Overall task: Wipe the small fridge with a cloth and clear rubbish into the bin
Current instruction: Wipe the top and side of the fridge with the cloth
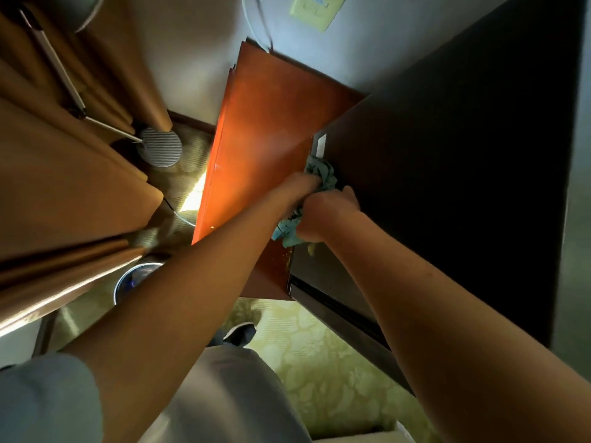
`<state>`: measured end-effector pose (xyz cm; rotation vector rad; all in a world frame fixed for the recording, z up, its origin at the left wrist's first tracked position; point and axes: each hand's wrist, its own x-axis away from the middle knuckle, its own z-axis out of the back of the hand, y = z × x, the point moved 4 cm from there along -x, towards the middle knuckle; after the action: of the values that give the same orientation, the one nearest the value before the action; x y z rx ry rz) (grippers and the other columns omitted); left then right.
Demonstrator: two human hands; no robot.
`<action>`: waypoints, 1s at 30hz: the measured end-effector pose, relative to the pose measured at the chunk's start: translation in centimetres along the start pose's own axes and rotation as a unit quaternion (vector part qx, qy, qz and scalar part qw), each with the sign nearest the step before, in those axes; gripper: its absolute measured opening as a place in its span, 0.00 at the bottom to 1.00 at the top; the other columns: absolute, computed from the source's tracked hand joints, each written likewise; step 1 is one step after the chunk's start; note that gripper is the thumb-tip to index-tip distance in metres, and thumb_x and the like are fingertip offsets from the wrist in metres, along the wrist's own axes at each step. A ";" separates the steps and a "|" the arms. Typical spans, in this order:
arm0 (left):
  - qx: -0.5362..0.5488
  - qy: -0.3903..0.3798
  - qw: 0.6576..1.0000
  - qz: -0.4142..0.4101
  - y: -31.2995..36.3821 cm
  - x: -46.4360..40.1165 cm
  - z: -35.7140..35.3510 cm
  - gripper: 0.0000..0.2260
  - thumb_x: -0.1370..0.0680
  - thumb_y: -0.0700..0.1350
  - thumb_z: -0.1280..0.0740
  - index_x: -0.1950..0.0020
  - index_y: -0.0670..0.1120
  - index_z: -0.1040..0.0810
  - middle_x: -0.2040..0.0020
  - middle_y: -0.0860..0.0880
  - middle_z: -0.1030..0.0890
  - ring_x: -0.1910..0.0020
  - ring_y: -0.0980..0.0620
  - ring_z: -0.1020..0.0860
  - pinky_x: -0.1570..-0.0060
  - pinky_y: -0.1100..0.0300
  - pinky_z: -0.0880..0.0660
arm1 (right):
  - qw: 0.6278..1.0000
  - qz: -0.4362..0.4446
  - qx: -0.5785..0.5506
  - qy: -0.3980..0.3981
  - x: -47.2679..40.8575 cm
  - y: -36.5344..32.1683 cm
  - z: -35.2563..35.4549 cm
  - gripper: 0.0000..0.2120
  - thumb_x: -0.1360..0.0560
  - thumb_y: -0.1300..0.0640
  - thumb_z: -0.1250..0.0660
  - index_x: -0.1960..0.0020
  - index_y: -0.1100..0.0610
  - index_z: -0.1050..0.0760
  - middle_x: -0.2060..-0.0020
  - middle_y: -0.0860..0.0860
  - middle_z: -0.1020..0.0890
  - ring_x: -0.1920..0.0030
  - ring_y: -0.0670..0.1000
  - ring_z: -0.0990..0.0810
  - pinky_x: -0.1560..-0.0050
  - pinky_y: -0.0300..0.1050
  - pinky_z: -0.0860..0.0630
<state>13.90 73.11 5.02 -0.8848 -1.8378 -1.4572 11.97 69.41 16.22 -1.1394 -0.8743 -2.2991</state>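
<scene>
Small fridge (447, 174) as landmark: a dark block filling the upper right of the head view, top face broad and near black, long axis running from the near lower edge up and away toward the wall. Orange-brown wooden cabinet panel (265, 129) flush against the fridge's left side, long edge parallel to it. Brown curtain (64, 174) well to the left of the fridge, across a strip of patterned floor. Round bin (134, 282) on the floor left of and below the fridge's near corner, close under the left forearm, rim half hidden; contents not readable. Round metal lamp base (159, 148) further off, left of the cabinet.

Teal cloth (319, 175) bunched at the fridge's left top edge, right on the seam with the cabinet, a tail hanging below the fists. Left hand (300, 187) curled round the upper wad, on the cabinet side. Right hand (326, 215) curled round the lower part, knuckles over the fridge top, nearer the unwiped dark face. Fingers of both mostly hidden in the fabric.

Small yellowish scrap (311, 249) just below the right fist, at the fridge's near left edge; a few specks beside it.

Likely judgement: wiping stroke due rightward and away along the top; rubbish then leftward and down to the bin, left hand better placed.
</scene>
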 end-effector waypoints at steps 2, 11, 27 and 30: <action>-0.001 0.004 1.000 -0.008 0.5 0.2 -0.2 0.11 0.18 0.43 0.37 0.39 0.40 0.22 0.54 0.46 0.20 0.59 0.52 0.21 0.66 0.60 0.28 | 1.000 -0.001 0.004 -0.004 0.5 0.2 0.6 0.09 0.20 0.49 0.41 0.48 0.53 0.26 0.54 0.52 0.23 0.39 0.57 0.24 0.29 0.58 0.42; -0.082 0.014 0.991 -0.102 7.9 0.1 0.9 0.12 0.19 0.44 0.40 0.41 0.43 0.21 0.48 0.45 0.18 0.48 0.47 0.19 0.46 0.51 0.21 | 0.996 -0.051 -0.003 0.070 -0.6 2.6 4.1 0.15 0.19 0.48 0.42 0.41 0.56 0.24 0.48 0.54 0.22 0.40 0.56 0.25 0.35 0.55 0.36; -0.055 -0.006 0.991 -0.122 8.2 6.4 0.1 0.13 0.18 0.44 0.38 0.34 0.43 0.24 0.45 0.46 0.19 0.51 0.50 0.21 0.64 0.63 0.28 | 0.983 -0.094 0.066 0.143 4.1 1.6 4.3 0.18 0.18 0.49 0.43 0.37 0.58 0.25 0.42 0.57 0.21 0.34 0.59 0.27 0.29 0.58 0.39; -0.095 0.014 0.989 -0.115 6.8 7.3 -0.5 0.08 0.18 0.43 0.38 0.42 0.44 0.23 0.47 0.46 0.19 0.49 0.49 0.21 0.58 0.61 0.25 | 0.993 -0.067 0.033 0.096 5.1 1.3 3.0 0.13 0.19 0.51 0.42 0.42 0.56 0.24 0.55 0.54 0.23 0.45 0.57 0.23 0.37 0.55 0.35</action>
<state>15.18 74.62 14.79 -0.7563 -1.8511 -1.8031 11.45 70.09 22.19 -0.8390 -0.9711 -2.4194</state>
